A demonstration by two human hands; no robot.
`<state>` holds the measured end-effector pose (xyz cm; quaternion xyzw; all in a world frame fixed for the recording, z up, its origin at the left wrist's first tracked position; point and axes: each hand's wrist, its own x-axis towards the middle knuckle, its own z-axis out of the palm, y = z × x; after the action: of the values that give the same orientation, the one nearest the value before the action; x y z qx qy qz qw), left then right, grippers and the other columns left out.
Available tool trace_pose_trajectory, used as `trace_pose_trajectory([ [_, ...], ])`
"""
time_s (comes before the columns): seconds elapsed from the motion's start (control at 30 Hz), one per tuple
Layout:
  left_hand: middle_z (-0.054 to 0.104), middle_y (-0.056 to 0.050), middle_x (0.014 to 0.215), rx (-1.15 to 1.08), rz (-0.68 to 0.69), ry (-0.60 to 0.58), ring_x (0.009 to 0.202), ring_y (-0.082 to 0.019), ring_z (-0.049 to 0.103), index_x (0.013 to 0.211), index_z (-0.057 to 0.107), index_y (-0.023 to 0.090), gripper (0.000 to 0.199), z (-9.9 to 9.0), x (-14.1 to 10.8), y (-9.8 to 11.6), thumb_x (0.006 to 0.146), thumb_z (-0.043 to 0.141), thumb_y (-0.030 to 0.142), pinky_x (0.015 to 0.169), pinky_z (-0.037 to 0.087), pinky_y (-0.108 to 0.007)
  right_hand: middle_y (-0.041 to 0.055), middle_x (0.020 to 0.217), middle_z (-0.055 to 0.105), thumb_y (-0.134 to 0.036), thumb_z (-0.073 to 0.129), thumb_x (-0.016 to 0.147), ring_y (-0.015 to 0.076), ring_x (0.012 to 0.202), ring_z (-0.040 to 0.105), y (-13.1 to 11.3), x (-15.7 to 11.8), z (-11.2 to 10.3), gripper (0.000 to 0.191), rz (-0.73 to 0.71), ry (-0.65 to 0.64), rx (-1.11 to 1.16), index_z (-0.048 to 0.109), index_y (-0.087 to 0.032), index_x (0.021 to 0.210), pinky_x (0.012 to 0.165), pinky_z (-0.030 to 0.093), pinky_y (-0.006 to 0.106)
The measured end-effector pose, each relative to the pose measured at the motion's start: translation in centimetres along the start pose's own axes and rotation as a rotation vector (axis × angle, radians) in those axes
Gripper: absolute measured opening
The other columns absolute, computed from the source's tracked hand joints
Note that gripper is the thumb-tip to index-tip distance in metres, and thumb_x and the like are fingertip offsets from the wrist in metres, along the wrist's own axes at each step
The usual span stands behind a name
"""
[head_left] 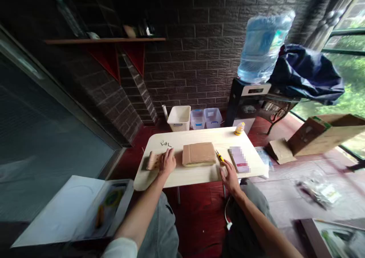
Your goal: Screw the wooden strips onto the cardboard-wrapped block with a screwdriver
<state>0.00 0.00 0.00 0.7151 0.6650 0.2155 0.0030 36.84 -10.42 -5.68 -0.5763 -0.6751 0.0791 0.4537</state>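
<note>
My left hand (168,163) is at the left of the pale table, its fingers closed over the right end of a wooden block with small holes (154,161). Several small screws (165,144) lie just beyond it. My right hand (229,176) rests near the table's front edge with fingers apart. Its fingertips are close to the handle end of a yellow-and-black screwdriver (219,156); whether they touch cannot be made out. Between my hands lies a flat cardboard box (199,153). To the right is a thin purplish rectangular item (238,159), partly blurred out.
A small yellow-based bottle (239,128) stands at the table's (171,180) far right corner. Behind are plastic bins (179,118) and a water dispenser (248,102). An open case (111,208) sits left; cardboard boxes (316,134) stand on the right.
</note>
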Motion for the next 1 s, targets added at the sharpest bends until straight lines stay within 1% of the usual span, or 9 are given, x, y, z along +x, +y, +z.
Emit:
trace_pose_trajectory([
  [0.27, 0.047, -0.013, 0.15, -0.195, 0.021, 0.013, 0.137, -0.034, 0.043, 0.143, 0.05, 0.022, 0.052, -0.6, -0.6, -1.4, 0.091, 0.048, 0.024, 0.116, 0.029, -0.052, 0.0134, 0.136, 0.056, -0.039, 0.051, 0.094, 0.0276, 0.127, 0.052, -0.9, 0.3, 0.9, 0.04, 0.031, 0.018, 0.067, 0.057, -0.023, 0.13, 0.109, 0.042, 0.05],
  [0.33, 0.046, -0.012, 0.151, -0.293, 0.011, 0.055, 0.142, -0.032, 0.037, 0.142, 0.05, 0.022, 0.051, -0.9, -0.6, -0.6, 0.092, 0.05, 0.03, 0.12, 0.023, -0.05, 0.0136, 0.135, 0.057, -0.042, 0.051, 0.094, 0.0272, 0.127, 0.053, -1.4, 0.9, 1.1, 0.043, 0.069, 0.043, 0.12, 0.056, -0.022, 0.133, 0.109, 0.041, 0.05],
  [0.43, 0.045, -0.011, 0.152, -0.534, -0.021, 0.088, 0.146, -0.026, 0.032, 0.143, 0.048, 0.021, 0.054, -1.1, -0.6, 1.8, 0.092, 0.051, 0.039, 0.123, 0.019, -0.043, 0.0153, 0.134, 0.059, -0.048, 0.049, 0.094, 0.0282, 0.125, 0.055, -2.7, 2.4, 1.9, 0.05, 0.156, 0.057, 0.231, 0.054, -0.02, 0.135, 0.107, 0.042, 0.051],
  [0.5, 0.043, -0.014, 0.153, -0.715, -0.154, 0.025, 0.146, -0.027, 0.032, 0.143, 0.046, 0.019, 0.059, -0.9, -0.6, 3.8, 0.09, 0.054, 0.045, 0.122, 0.02, -0.043, 0.0167, 0.134, 0.06, -0.053, 0.048, 0.094, 0.0283, 0.122, 0.057, -3.8, 3.8, 2.6, 0.055, 0.232, 0.031, 0.325, 0.052, -0.017, 0.136, 0.103, 0.046, 0.049],
  [0.57, 0.046, -0.016, 0.15, -0.902, -0.407, -0.121, 0.144, -0.031, 0.036, 0.142, 0.047, 0.02, 0.065, -0.6, -1.0, 5.6, 0.086, 0.059, 0.051, 0.119, 0.025, -0.048, 0.0179, 0.133, 0.061, -0.056, 0.045, 0.094, 0.0272, 0.118, 0.06, -4.8, 5.1, 3.4, 0.058, 0.32, 0.001, 0.418, 0.052, -0.016, 0.135, 0.099, 0.049, 0.044],
  [0.6, 0.05, -0.019, 0.147, -0.923, -0.455, -0.156, 0.141, -0.034, 0.04, 0.141, 0.048, 0.019, 0.067, -0.4, -1.2, 6.4, 0.085, 0.059, 0.054, 0.116, 0.03, -0.052, 0.0179, 0.131, 0.062, -0.057, 0.044, 0.093, 0.0272, 0.117, 0.061, -5.3, 5.7, 3.7, 0.058, 0.362, -0.013, 0.44, 0.054, -0.016, 0.133, 0.098, 0.049, 0.043],
  [0.7, 0.056, -0.019, 0.141, -0.948, -0.486, -0.173, 0.138, -0.037, 0.044, 0.135, 0.055, 0.019, 0.065, -0.2, -2.2, 7.7, 0.082, 0.063, 0.054, 0.112, 0.036, -0.05, 0.0153, 0.114, 0.07, -0.062, 0.048, 0.089, 0.0283, 0.106, 0.066, -6.1, 6.6, 4.1, 0.056, 0.461, -0.039, 0.432, 0.061, -0.017, 0.119, 0.094, 0.049, 0.042],
  [0.83, 0.063, -0.016, 0.134, -1.067, -0.489, -0.119, 0.133, -0.038, 0.05, 0.131, 0.059, 0.02, 0.063, -0.8, -3.7, 8.1, 0.076, 0.072, 0.047, 0.109, 0.041, -0.048, 0.0138, 0.105, 0.069, -0.062, 0.064, 0.078, 0.0287, 0.099, 0.067, -6.3, 5.6, 3.6, 0.055, 0.57, 0.001, 0.475, 0.06, -0.017, 0.109, 0.088, 0.051, 0.04],
  [1.0, 0.066, -0.01, 0.128, -1.304, -0.421, -0.079, 0.121, -0.03, 0.061, 0.135, 0.052, 0.029, 0.065, -2.3, -4.7, 8.1, 0.075, 0.076, 0.039, 0.103, 0.047, -0.045, 0.0088, 0.099, 0.067, -0.059, 0.072, 0.073, 0.0262, 0.096, 0.067, -6.9, 3.4, 3.5, 0.046, 0.603, 0.025, 0.676, 0.056, -0.021, 0.095, 0.082, 0.054, 0.037],
])
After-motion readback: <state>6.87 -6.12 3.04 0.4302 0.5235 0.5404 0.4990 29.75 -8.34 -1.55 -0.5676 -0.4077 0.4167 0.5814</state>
